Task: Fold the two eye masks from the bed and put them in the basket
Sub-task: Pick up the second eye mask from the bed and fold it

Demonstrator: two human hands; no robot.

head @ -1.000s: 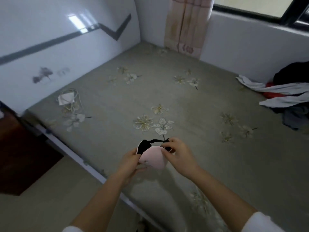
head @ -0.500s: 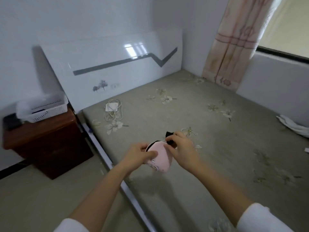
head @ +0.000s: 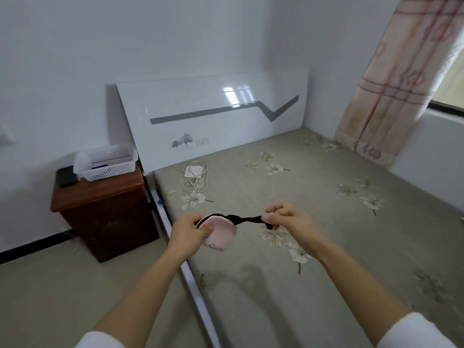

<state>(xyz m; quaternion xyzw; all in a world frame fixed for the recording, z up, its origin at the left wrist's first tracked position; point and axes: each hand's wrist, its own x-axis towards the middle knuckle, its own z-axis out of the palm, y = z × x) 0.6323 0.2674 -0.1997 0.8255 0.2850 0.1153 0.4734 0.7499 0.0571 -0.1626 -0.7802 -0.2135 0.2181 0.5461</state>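
A pink eye mask (head: 222, 234), folded in half, hangs in the air over the left edge of the bed (head: 326, 222). My left hand (head: 189, 232) pinches its left side. My right hand (head: 288, 218) grips the black strap (head: 249, 219) and holds it stretched out to the right. The white plastic basket (head: 110, 164) stands on a brown nightstand (head: 105, 209) left of the bed; something dark blue lies inside it. I see no second eye mask on the bed.
A white charger with a coiled cable (head: 194, 175) lies near the glossy white headboard (head: 213, 114). A black box (head: 65, 175) sits beside the basket. A pink curtain (head: 401, 79) hangs at the far right. The floor lies between me and the nightstand.
My right hand has pulled the black strap out to the right, away from the folded mask. My head has lifted and turned left, bringing the nightstand and basket further into view.
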